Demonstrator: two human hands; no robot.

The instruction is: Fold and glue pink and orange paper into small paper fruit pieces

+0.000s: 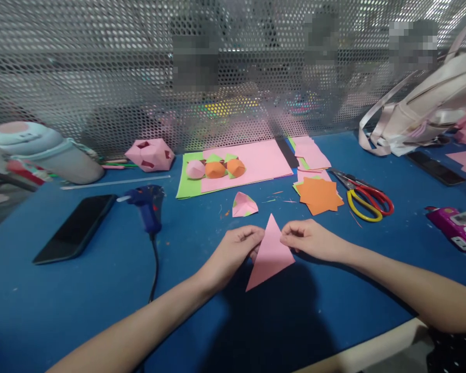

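I see the left hand [231, 249] and right hand [314, 241] pinching a pink paper triangle [272, 254] by its left and right edges, over the tabletop's [101, 300] near middle. Just beyond, I have a small folded piece [244, 205]; far right, orange paper [320, 196] beside scissors [362, 196]; left, a blue glue gun [150, 210].
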